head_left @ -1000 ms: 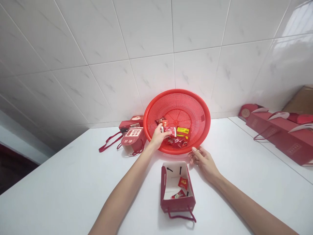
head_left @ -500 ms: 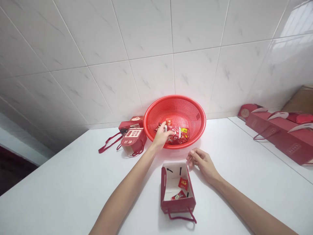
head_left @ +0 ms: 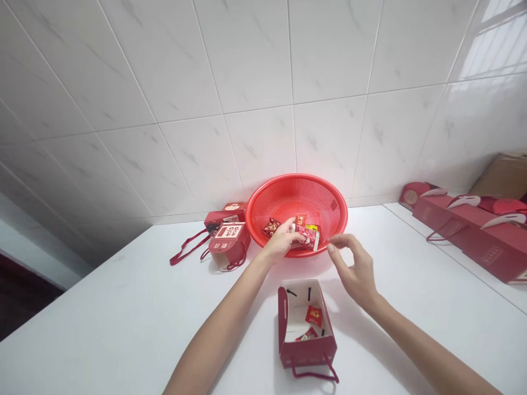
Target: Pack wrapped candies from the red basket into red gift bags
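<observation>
A round red mesh basket [head_left: 325, 193] sits on the white counter against the tiled wall, with several red and yellow candy packets [head_left: 307, 233] inside. My left hand [head_left: 282, 244] is over the basket's near rim, fingers closed on a red packet. My right hand [head_left: 356, 265] hovers just in front of the rim, fingers spread and slightly curled, holding nothing. Below both hands stands an open red gift box [head_left: 307, 351] with a cord handle and two small red packets [head_left: 314, 316] inside.
Two closed red gift boxes [head_left: 228, 240] with cord handles stand left of the basket by the wall. More red boxes [head_left: 473, 227] and a brown carton [head_left: 503, 175] line the right side. The white counter [head_left: 102, 318] stretches to the left and front.
The basket, tilted up a second ago, now lies flat. My right hand left the counter near the box and rose to the basket's rim. My left hand stayed among the packets.
</observation>
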Tool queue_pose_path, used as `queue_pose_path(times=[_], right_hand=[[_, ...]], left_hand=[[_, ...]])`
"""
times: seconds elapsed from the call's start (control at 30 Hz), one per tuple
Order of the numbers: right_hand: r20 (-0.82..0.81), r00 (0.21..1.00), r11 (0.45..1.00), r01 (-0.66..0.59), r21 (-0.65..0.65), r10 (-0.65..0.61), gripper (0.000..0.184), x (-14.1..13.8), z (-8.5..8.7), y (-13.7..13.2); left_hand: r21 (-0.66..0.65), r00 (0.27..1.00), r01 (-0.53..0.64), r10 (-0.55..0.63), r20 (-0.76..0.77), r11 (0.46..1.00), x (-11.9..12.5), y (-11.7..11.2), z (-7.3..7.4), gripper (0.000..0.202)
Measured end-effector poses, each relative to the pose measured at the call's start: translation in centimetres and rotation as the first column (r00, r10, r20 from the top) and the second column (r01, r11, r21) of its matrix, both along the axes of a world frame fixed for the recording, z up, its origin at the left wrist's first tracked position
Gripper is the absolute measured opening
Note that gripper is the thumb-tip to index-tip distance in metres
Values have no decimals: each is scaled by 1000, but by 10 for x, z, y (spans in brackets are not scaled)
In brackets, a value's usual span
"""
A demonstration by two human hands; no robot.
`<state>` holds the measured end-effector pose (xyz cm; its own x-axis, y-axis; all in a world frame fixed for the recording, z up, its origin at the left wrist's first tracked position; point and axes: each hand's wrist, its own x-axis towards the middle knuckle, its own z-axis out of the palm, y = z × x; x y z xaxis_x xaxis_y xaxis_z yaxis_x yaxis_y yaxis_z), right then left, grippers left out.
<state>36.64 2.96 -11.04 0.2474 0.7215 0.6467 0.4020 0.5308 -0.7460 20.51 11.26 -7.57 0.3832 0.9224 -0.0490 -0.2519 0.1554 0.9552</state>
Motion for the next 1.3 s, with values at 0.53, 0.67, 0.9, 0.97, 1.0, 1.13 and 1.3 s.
queue_pose_path(times=[0.53,0.67,0.9,0.97,1.0,1.13,1.3], right_hand=[[-410,811,790,-546,-278,417,46,-27,20,108],[-478,791,811,-535,-236,382,49,-22,21,107],[-578,724,806,-563,-181,376,48,-21,23,103],[-594,712,803,-569,-176,374,48,-22,24,103],[-600,706,800,-574,-174,376,48,-21,24,103],[-633,674,790,-593,-157,381,46,-19,24,103],[-678,650,819,-560,-122,344,49,-17,25,104]], left_hand=[[99,963,-207,184,198,973,-13,18,-7,49],[66,954,-242,225,200,968,-11,18,-8,48],[26,944,-282,272,188,959,-7,16,-8,46],[36,944,-277,264,199,960,-6,14,-7,49],[44,944,-274,260,204,961,-6,14,-6,51],[56,947,-249,230,226,967,-7,16,-8,45],[-22,945,-262,261,197,965,-12,21,-11,38]])
